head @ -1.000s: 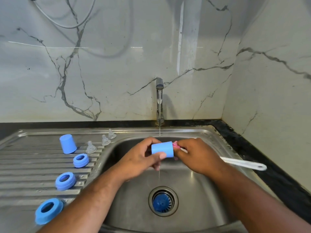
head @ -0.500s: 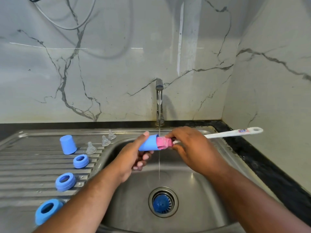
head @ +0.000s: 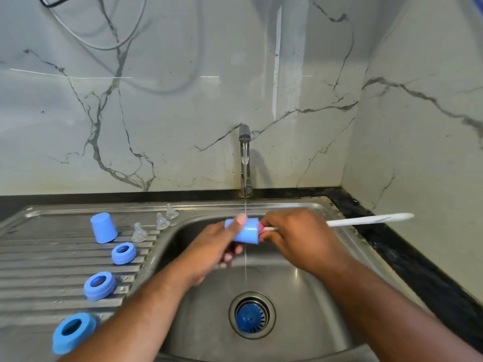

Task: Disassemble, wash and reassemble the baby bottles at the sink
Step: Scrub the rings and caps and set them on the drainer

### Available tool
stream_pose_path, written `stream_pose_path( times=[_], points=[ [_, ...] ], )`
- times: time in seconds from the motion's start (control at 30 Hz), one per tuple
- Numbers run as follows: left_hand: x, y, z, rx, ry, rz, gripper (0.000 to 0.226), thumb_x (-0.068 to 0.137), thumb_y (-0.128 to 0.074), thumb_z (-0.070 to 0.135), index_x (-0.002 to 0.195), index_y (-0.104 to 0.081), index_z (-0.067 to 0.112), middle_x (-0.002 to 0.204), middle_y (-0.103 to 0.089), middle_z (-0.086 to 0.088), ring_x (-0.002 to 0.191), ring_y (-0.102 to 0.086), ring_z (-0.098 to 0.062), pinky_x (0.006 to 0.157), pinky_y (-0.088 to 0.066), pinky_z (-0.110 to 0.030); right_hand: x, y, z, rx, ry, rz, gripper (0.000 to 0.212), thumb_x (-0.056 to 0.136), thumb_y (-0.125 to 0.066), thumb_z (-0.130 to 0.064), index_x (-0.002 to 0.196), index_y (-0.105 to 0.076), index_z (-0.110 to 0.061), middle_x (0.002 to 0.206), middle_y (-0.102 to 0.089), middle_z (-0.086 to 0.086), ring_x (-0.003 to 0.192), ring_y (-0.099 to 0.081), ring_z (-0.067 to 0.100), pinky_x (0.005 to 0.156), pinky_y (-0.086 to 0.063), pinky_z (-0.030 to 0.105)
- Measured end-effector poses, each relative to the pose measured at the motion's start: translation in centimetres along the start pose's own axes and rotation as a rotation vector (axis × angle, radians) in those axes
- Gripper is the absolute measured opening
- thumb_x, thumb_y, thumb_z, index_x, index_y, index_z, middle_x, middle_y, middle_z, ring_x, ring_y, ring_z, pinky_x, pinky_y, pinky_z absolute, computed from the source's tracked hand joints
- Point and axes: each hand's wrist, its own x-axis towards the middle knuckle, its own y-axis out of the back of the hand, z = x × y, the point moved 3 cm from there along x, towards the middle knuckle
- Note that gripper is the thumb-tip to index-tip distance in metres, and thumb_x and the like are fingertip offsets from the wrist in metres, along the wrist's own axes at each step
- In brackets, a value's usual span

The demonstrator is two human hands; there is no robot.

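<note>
My left hand (head: pixel 217 246) grips a blue bottle cap (head: pixel 247 230) on its side over the sink basin (head: pixel 300 296), right under the thin water stream. My right hand (head: pixel 295 236) holds a white-handled brush (head: pixel 371 220); its pink sponge head is pushed into the cap's open end, with only a sliver showing. On the drainboard to the left stand a second blue cap (head: pixel 103 228), three blue collar rings (head: pixel 124 253) (head: pixel 99 285) (head: pixel 74 331) and three clear teats (head: pixel 139 232) (head: pixel 162 221) (head: pixel 171 211).
The tap (head: pixel 245 158) at the back centre is running. A blue strainer plug (head: pixel 251 317) sits in the drain. Ribbed steel drainboard (head: pixel 39 262) lies left; a dark counter edge (head: pixel 418 259) and marble wall close off the right.
The cap has turned level again under the stream and the pink sponge has gone deeper into it. The brush handle has dropped from its raised tilt to nearly horizontal.
</note>
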Motion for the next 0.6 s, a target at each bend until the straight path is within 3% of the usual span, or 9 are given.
stream_pose_path(
  times=[0.1, 0.17, 0.27, 0.33, 0.4, 0.47, 0.53, 0.6],
  points=[
    [0.3, -0.5, -0.3, 0.129, -0.104, -0.078, 0.041, 0.091, -0.067, 0.054, 0.112, -0.059, 0.02, 0.08, -0.058, -0.002, 0.062, -0.05, -0.012, 0.057, -0.044, -0.032, 0.1, -0.8, 0.5, 0.14, -0.135, -0.064, 0.006, 0.092, -0.067, -0.033, 0.09, -0.071, -0.03, 0.081, -0.073, -0.006, 0.074, -0.064, 0.012, 0.067, -0.046, 0.03],
    [0.4, 0.0, 0.2, 0.318, -0.243, -0.105, 0.031, 0.09, -0.068, 0.041, 0.116, -0.055, 0.03, 0.092, -0.063, 0.002, 0.075, -0.06, -0.013, 0.07, -0.052, -0.034, 0.0, -1.3, 1.4, 0.397, -0.259, -0.149, 0.022, 0.092, -0.067, -0.026, 0.069, -0.069, -0.028, 0.066, -0.072, -0.008, 0.057, -0.059, 0.002, 0.06, -0.046, 0.026],
    [0.3, -0.2, 0.6, 0.435, -0.399, -0.135, 0.04, 0.09, -0.072, 0.019, 0.121, -0.054, 0.035, 0.112, -0.062, 0.009, 0.104, -0.061, -0.012, 0.093, -0.052, -0.033, -0.5, -1.6, 1.6, 0.641, -0.361, -0.27, 0.031, 0.097, -0.062, -0.023, 0.069, -0.074, -0.018, 0.056, -0.067, -0.001, 0.045, -0.05, 0.008, 0.053, -0.042, 0.023],
    [0.2, -0.3, 0.4, 0.434, -0.406, -0.124, 0.041, 0.089, -0.072, 0.021, 0.124, -0.055, 0.032, 0.116, -0.062, 0.009, 0.109, -0.061, -0.015, 0.097, -0.051, -0.035, -0.6, -1.6, 1.7, 0.743, -0.357, -0.265, 0.03, 0.098, -0.064, -0.022, 0.069, -0.074, -0.02, 0.055, -0.064, -0.001, 0.045, -0.049, 0.009, 0.053, -0.04, 0.022],
    [0.2, -0.2, -0.1, 0.374, -0.352, -0.109, 0.036, 0.091, -0.071, 0.028, 0.123, -0.056, 0.024, 0.108, -0.066, 0.001, 0.094, -0.065, -0.016, 0.087, -0.056, -0.039, -0.3, -1.6, 2.4, 0.538, -0.242, -0.177, 0.024, 0.093, -0.068, -0.032, 0.07, -0.075, -0.031, 0.062, -0.07, -0.004, 0.054, -0.058, 0.01, 0.059, -0.046, 0.026],
    [0.2, -0.4, -0.4, 0.151, -0.225, -0.07, 0.043, 0.092, -0.066, 0.044, 0.118, -0.057, 0.011, 0.085, -0.065, -0.008, 0.063, -0.058, -0.018, 0.061, -0.054, -0.035, -0.1, -1.2, 2.3, 0.165, -0.049, -0.019, 0.017, 0.089, -0.066, -0.045, 0.09, -0.08, -0.036, 0.077, -0.075, -0.005, 0.069, -0.066, 0.015, 0.064, -0.051, 0.03],
    [0.4, -0.4, -0.8, -0.1, -0.1, 0.046, 0.06, 0.095, -0.057, 0.061, 0.112, -0.06, 0.004, 0.068, -0.057, -0.009, 0.045, -0.039, -0.013, 0.044, -0.037, -0.025, 0.1, -0.6, 2.0, 0.043, 0.113, 0.095, 0.026, 0.086, -0.067, -0.046, 0.105, -0.079, -0.033, 0.082, -0.076, -0.007, 0.072, -0.067, 0.018, 0.061, -0.052, 0.032],
    [0.9, 0.7, -1.1, -0.167, -0.034, 0.182, 0.063, 0.096, -0.047, 0.064, 0.103, -0.064, 0.005, 0.062, -0.053, -0.007, 0.041, -0.03, -0.011, 0.043, -0.025, -0.021, 0.3, 0.1, 2.2, 0.012, 0.135, 0.126, 0.025, 0.087, -0.073, -0.044, 0.11, -0.078, -0.034, 0.085, -0.076, -0.008, 0.075, -0.067, 0.019, 0.062, -0.052, 0.032]
  ],
)
